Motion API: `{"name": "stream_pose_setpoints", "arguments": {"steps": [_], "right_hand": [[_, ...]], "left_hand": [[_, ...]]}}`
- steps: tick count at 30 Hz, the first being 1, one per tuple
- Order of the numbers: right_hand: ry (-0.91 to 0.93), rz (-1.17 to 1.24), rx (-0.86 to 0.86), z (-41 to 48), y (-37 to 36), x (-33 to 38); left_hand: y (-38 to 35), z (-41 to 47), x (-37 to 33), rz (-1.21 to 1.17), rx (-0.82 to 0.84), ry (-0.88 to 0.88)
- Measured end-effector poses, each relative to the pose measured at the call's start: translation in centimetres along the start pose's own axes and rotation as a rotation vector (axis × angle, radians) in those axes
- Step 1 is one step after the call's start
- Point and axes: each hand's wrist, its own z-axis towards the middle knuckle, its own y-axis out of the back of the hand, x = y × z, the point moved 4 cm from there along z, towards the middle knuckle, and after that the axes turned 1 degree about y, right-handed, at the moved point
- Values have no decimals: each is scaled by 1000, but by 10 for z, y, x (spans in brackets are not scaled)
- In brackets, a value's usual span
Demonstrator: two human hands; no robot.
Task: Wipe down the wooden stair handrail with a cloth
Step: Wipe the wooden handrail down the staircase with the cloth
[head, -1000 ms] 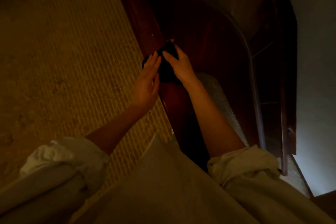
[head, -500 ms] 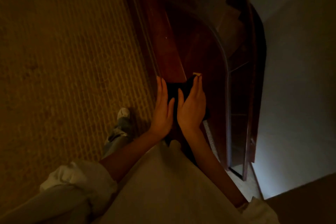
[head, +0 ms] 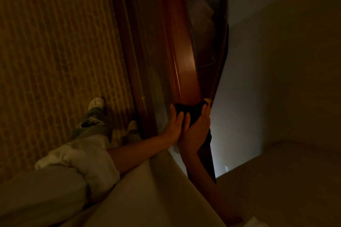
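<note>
Dark cloth point(head: 190, 113) over the wooden handrail point(head: 183, 61) — left hand point(head: 173, 126) pressing flat, right hand point(head: 196, 131) gripping the cloth

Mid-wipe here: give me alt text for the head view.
The left hand presses and right hand grips a dark cloth draped over the wooden handrail, seen from above in dim light. Patterned carpet and the person's shoes lie left of it; a pale wall right.

The floor on the left is covered by a ribbed, yellowish carpet point(head: 55, 51). On the right a plain pale wall point(head: 267, 51) is lit bluish near its foot. Steps point(head: 204, 5) are glimpsed dimly below.
</note>
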Motion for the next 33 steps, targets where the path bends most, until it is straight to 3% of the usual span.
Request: {"name": "stream_pose_setpoints", "arguments": {"steps": [5,9,11,15,18,26,30,33], "right_hand": [[0,26,22,35,-25,34],[54,-54,28,82,-39,85],[74,-1,45,77,-39,82],[80,70,162,17,-12,26],[101,32,144,13,-2,12],[55,-12,98,114,-48,85],[30,135,156,62,-38,53],[81,71,225,23,-14,36]], "left_hand": [[12,41,-41,-172,-42,-17],[36,82,-92,-137,-68,49],[38,76,-98,-115,-51,1],[21,37,-38,-21,49,-16],[11,36,-20,38,58,-14],[34,86,-143,72,-73,-278],[29,55,-96,65,32,-268],[21,25,-62,58,46,-248]]}}
